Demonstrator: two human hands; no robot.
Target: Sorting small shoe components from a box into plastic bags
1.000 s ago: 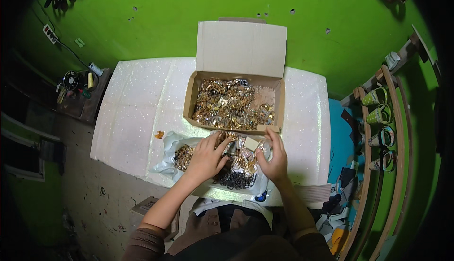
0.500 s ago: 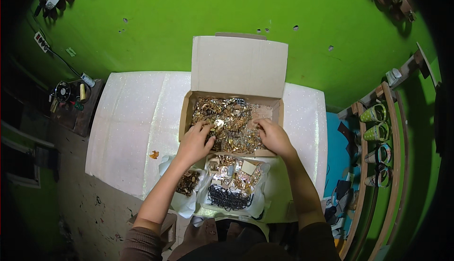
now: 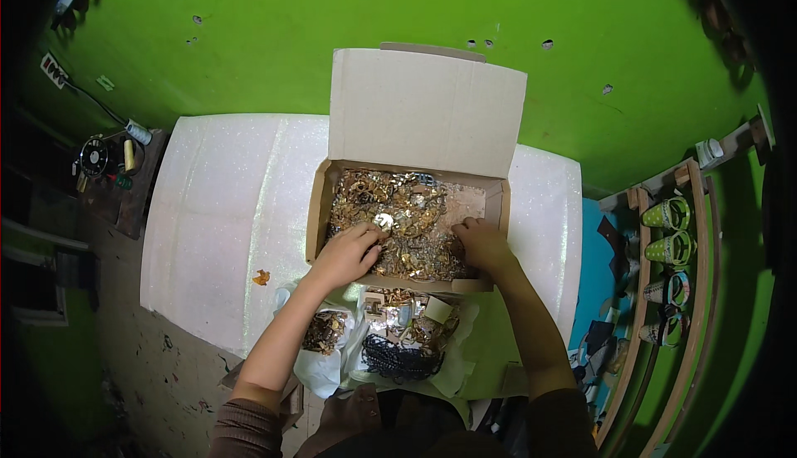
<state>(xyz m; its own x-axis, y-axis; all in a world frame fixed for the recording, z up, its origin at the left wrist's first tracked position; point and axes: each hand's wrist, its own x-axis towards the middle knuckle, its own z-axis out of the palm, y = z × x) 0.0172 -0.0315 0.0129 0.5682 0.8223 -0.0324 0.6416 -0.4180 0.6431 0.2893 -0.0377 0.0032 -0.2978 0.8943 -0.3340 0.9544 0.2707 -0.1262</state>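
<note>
An open cardboard box (image 3: 317, 224) stands on the table, its lid (image 3: 427, 109) raised at the back. Inside lies a loose heap of small gold and silver-coloured metal pieces (image 3: 407, 246), like buckles or trimmings. My left hand (image 3: 344, 255) rests on the heap at the left, thumb apart from the bent fingers. Just beyond its fingertips lies a shiny round piece (image 3: 383, 221). Over the right side my right hand (image 3: 486, 249) reaches in, fingers spread and bent down against the pieces. No held piece shows in either hand; the fingertips are partly hidden among the metal.
Nearer me are a bag of dark gold pieces (image 3: 325, 331) and a tray with black chain or beads (image 3: 403, 360). A small orange-brown scrap (image 3: 261, 277) lies on the glittery white table cover (image 3: 207, 234). Sandals (image 3: 668, 248) hang on a wooden rack at right; a green wall (image 3: 274, 35) stands behind.
The box has come slightly nearer me and now overlaps the tray's far edge. Both hands remain in it, shifted a little nearer. The view has also shifted slightly.
</note>
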